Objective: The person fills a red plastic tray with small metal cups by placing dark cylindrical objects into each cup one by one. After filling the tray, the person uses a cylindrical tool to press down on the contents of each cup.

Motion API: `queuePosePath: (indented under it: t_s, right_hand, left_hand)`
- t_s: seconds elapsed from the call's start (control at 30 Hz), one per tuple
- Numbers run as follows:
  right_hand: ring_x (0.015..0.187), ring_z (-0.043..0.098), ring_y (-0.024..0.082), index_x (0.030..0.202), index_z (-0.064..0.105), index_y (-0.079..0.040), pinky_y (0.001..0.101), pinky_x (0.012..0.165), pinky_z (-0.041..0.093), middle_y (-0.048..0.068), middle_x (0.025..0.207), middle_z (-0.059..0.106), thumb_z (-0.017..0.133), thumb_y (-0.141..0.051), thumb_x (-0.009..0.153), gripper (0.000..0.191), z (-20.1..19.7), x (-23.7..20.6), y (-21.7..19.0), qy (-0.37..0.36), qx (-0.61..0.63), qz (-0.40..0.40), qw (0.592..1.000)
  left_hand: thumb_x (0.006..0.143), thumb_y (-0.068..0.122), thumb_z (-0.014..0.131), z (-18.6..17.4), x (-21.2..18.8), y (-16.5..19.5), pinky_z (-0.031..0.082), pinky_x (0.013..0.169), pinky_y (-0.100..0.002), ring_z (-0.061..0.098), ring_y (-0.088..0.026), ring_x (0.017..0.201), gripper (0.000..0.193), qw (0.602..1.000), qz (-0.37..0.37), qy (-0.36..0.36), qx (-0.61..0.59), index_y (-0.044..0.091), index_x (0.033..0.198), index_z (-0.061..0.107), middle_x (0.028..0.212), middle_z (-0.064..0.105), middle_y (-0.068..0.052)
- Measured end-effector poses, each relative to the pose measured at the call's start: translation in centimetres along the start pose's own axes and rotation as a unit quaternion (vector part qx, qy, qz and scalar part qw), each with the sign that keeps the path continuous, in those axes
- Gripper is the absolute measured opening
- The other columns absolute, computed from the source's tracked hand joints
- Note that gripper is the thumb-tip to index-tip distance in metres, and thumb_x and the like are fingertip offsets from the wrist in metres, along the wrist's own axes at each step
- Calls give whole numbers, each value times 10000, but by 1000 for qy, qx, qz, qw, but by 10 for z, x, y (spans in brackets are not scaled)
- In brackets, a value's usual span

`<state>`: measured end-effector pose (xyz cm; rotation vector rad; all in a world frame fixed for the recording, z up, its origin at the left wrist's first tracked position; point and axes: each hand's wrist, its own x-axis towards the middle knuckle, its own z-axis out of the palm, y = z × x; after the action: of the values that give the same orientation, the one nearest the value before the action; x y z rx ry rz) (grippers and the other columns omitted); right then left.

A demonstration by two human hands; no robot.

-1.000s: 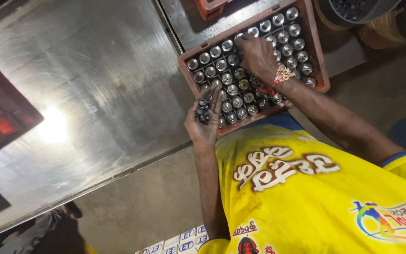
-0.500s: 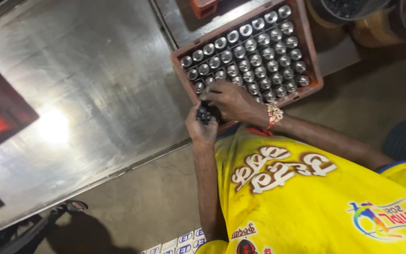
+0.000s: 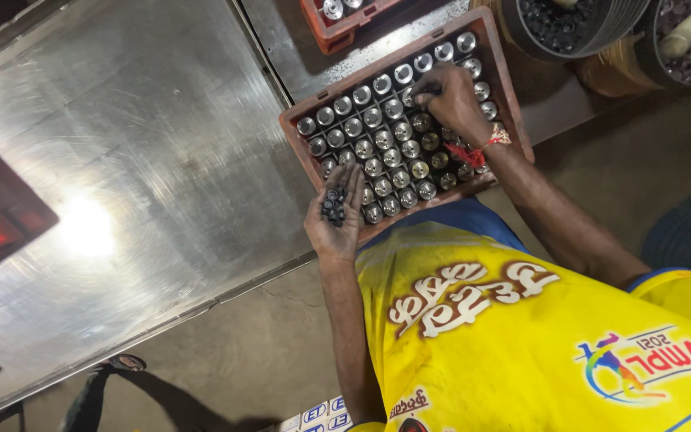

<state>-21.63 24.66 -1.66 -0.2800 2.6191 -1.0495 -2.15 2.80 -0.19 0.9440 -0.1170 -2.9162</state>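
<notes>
You see two hands (image 3: 336, 220) | two crates (image 3: 513, 104), one upper middle, one centre | two round tubs (image 3: 521, 32) upper right | one steel table (image 3: 121, 160) left
</notes>
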Motion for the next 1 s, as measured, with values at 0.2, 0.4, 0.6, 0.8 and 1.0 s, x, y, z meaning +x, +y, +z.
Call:
queuePosePath:
  t_s: [0.2, 0.4, 0.6, 0.8, 1.0]
  right_hand:
    - [803, 712, 183, 862, 733, -44, 324, 700, 595, 116, 910, 744, 719, 86, 815, 139, 17, 19, -8, 15, -75, 22, 997]
    - [748, 694, 202, 846, 705, -64, 358, 659, 603, 122, 860, 719, 650, 115, 834, 188, 13, 23, -10, -35, -151, 38, 987]
    - [811, 678, 241, 913, 715, -11, 389, 676, 561, 129, 955, 711, 803, -8, 864, 100, 16, -46, -69, 13, -6, -121, 993]
    - [1001, 664, 343, 1027, 706, -13, 423, 832, 564, 145, 1082, 661, 797, -19, 793, 251, 25, -99, -114, -63, 30, -305, 950]
    - [1024, 691, 359, 989, 637, -3, 423, 862, 573, 158, 1089, 670, 731, 46, 788, 227, 15, -99, -97, -84, 54, -284, 954]
  left_hand:
    - [984, 151, 434, -8, 2, 3, 374, 1244, -535, 456, -482, 1410, 535, 1000, -8, -15, 2, -224, 1365, 446, 1456, 476, -386]
    - [1014, 170, 441, 5, 2, 8, 348, 1241, -564, 433, -498, 1415, 534, 999, -15, -39, 16, -214, 1385, 438, 1445, 470, -387]
    - [973, 175, 481, -17, -2, 5, 506, 1143, -464, 570, -393, 1341, 525, 997, -39, -63, 24, -159, 1379, 481, 1399, 593, -276]
    - [1008, 124, 528, -58, 11, -15, 587, 758, -275, 719, -147, 937, 319, 992, -72, 83, 57, -21, 1271, 638, 1066, 746, -58]
    - [1029, 110, 515, -26, 12, -22, 574, 953, -383, 656, -268, 1168, 387, 995, -57, 27, 81, -110, 1329, 620, 1302, 683, -170]
